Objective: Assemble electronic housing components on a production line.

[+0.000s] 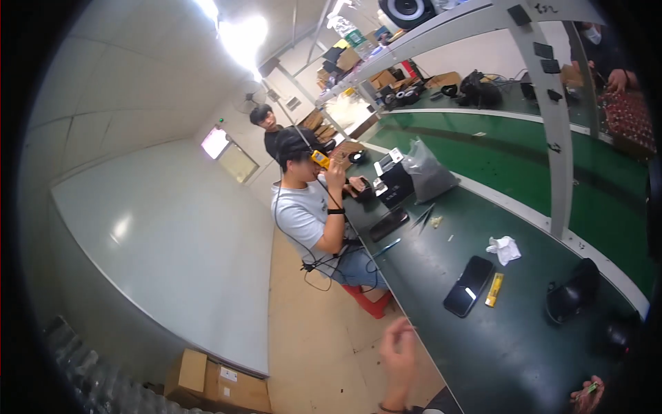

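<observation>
My left hand (398, 352) hangs in the air beside the near edge of the dark green table (510, 359), its fingers loosely curled; whether it pinches anything is unclear. At the lower right corner, my right hand (587, 395) is half cut off by the frame and is closed around a small green and yellow object (592, 388). A black phone (469, 285) lies face up on the table between my hands, with a small yellow stick-shaped item (494, 289) right beside it. A crumpled white tissue (505, 248) lies a little farther back.
Two black rounded parts (572, 293) (617, 336) sit at the right. A seated person (310, 214) farther along holds a yellow thing (319, 159) up to the face, near a black box (396, 183) and grey bag (427, 176). A green conveyor (524, 159), metal post (555, 138) and floor cartons (217, 383) surround them.
</observation>
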Motion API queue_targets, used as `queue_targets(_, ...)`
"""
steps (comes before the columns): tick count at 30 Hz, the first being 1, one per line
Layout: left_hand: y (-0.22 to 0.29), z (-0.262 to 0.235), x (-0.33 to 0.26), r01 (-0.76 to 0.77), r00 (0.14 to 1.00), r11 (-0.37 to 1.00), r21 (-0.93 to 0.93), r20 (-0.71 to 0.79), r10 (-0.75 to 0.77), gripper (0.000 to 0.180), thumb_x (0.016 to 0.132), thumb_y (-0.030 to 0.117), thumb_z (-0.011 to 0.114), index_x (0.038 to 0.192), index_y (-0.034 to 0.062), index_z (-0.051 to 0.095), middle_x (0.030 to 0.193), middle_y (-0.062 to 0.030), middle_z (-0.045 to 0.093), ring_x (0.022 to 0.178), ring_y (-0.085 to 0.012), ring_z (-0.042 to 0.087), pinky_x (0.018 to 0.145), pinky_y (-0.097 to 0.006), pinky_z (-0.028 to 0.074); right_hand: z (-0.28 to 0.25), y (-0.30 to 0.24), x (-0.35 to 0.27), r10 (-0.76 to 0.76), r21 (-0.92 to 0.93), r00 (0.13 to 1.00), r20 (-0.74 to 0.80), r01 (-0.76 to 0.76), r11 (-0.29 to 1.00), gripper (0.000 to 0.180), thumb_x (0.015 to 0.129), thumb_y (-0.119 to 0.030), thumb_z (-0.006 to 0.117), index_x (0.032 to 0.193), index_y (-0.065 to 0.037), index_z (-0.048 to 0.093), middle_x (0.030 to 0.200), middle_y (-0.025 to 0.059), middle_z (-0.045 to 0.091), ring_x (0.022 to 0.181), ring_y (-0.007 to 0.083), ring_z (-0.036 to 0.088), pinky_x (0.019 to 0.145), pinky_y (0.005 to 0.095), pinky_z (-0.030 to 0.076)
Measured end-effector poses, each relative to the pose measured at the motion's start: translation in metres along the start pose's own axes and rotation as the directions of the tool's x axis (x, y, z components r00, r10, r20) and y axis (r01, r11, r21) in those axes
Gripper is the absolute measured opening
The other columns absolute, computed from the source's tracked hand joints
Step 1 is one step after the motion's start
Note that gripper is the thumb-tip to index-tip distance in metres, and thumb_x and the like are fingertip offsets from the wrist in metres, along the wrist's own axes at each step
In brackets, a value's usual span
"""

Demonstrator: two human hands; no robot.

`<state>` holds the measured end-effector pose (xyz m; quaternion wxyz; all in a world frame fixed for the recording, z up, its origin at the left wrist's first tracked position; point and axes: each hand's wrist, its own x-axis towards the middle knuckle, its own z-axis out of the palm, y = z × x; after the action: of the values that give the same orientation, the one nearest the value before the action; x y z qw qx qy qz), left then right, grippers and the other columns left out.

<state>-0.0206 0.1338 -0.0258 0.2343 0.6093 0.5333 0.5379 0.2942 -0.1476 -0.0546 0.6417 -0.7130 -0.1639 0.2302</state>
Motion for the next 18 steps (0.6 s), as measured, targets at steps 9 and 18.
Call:
queue_targets(9,0.043,0.043,0.018,-0.237,0.928,0.964,0.121,0.322,0.188,0.031,0.100,0.007,0.062,0.130,0.0033,0.065,0.130,-0.0145,0.065,0.119,-0.0259,0.062,0.103,-0.037,0.049,-0.016,0.018,-0.004,-0.030,0.272,0.996,0.080,0.007,0.962,0.039,0.104,-0.001,0.059,0.140,0.002,0.048,0.108,0.0160,0.070,0.090,0.0193,0.070,0.083,0.0285,0.056)
queue_targets(18,0.036,0.108,-0.030,-0.416,0.846,0.890,0.188,0.439,0.303,0.052,0.094,0.015,0.071,0.141,0.0026,0.055,0.144,-0.0212,0.052,0.136,-0.0395,0.044,0.114,-0.049,0.036,-0.017,0.019,-0.016,0.034,0.049,0.997,0.064,-0.037,0.998,0.039,0.101,0.002,0.058,0.138,0.002,0.048,0.104,0.0140,0.071,0.083,0.0154,0.067,0.079,0.0268,0.056)
